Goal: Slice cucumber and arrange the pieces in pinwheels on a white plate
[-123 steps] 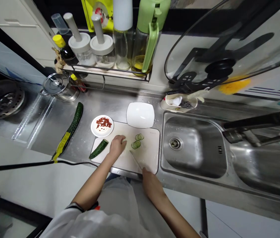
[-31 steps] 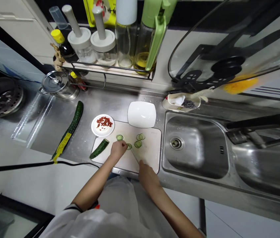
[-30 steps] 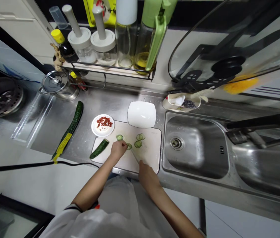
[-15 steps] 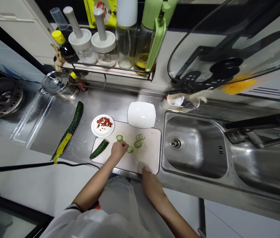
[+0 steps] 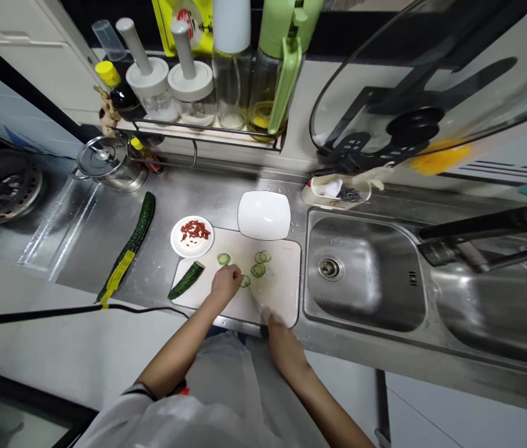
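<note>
A thin knife (image 5: 257,302) is gripped in my right hand (image 5: 285,348) at the front edge of the white cutting board (image 5: 284,289). Its blade is faint and points up and left, toward a cucumber slice (image 5: 245,281). My left hand (image 5: 224,283) is closed, with the fingertips pinched at the edge of that slice. Another round of cucumber (image 5: 223,258) lies just above my left hand. Several more slices (image 5: 258,270) rest on the board to the right. A cut length of cucumber (image 5: 186,280) lies at the board's left side.
A white plate with chopped red pieces (image 5: 192,252) overlaps the board's upper left corner. A white dish (image 5: 264,215) stands behind the board. A whole cucumber (image 5: 137,233) lies to the left, a lidded pot (image 5: 125,173) beyond it. The sink (image 5: 370,311) is at the right.
The view has shifted slightly. My left fingertips sit a little closer to the slice by the knife. My right hand keeps its hold on the knife almost in place.
</note>
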The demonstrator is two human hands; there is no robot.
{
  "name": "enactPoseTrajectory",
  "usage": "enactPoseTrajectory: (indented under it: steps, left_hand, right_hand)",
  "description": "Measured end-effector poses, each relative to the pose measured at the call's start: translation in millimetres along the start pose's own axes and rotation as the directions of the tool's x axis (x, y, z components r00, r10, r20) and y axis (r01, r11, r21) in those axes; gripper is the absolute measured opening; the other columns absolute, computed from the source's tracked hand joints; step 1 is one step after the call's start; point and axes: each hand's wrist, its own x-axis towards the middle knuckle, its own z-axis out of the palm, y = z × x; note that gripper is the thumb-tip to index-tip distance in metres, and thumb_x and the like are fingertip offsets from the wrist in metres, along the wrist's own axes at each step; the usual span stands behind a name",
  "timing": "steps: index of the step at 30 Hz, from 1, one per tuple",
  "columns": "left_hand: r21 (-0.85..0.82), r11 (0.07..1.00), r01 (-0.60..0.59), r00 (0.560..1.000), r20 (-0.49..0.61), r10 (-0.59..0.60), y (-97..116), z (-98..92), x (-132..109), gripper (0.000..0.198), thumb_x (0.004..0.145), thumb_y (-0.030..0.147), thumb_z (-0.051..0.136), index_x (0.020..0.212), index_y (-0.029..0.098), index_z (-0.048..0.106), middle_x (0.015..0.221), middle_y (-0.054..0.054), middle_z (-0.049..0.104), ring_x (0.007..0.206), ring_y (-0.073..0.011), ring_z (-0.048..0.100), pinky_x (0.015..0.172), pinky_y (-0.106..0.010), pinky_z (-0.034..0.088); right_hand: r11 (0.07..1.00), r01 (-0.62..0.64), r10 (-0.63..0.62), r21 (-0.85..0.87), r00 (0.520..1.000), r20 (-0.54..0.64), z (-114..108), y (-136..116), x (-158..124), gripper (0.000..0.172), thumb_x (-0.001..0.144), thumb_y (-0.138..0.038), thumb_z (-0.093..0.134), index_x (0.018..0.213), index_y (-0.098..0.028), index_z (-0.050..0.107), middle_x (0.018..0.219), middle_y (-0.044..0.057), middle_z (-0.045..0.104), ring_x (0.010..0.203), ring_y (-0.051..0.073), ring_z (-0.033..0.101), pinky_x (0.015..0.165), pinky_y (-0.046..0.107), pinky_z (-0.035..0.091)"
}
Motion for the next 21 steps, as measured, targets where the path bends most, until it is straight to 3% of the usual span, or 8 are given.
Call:
enactPoseTrajectory:
  steps: [8,18,21]
  left_hand:
    - [0.057,0.998,-0.036,0.999,0.012,0.036,4.4,-0.8,-1.3,0.008,0.077,0.018,0.055,0.077,0.019,0.064,0.082,-0.004,0.062,0.076,-0.0144,0.056,0.07,-0.024,0.038]
    - [-0.039,0.996,-0.078,0.995,0.061,0.08,7.4,-2.7,-4.1,0.009,0.075,0.014,0.055,0.075,0.02,0.061,0.072,0.001,0.062,0.068,-0.0112,0.054,0.063,-0.021,0.036]
    - [-0.083,0.992,-0.089,0.996,0.021,0.092,3.3,-8.1,-1.4,0.011,0.076,0.014,0.054,0.08,0.02,0.061,0.073,0.002,0.063,0.067,-0.0103,0.055,0.063,-0.019,0.037]
  right_hand:
    - [0.999,-0.02,0.021,-0.046,1.0,0.013,-2.5,4.8,-11.9,0.044,0.083,0.0,0.022,0.113,-0.011,0.052,0.099,0.014,0.067,0.092,0.023,0.065,0.07,0.028,0.045]
    - [0.997,-0.025,0.026,-0.075,1.0,0.003,7.1,13.1,-11.1,0.049,0.078,0.003,0.025,0.116,-0.012,0.051,0.093,0.012,0.068,0.088,0.022,0.065,0.066,0.026,0.043]
    - [0.997,-0.016,0.017,-0.071,1.0,0.012,6.4,14.0,-9.9,0.05,0.078,0.003,0.025,0.119,-0.012,0.05,0.095,0.013,0.068,0.091,0.022,0.065,0.068,0.027,0.044]
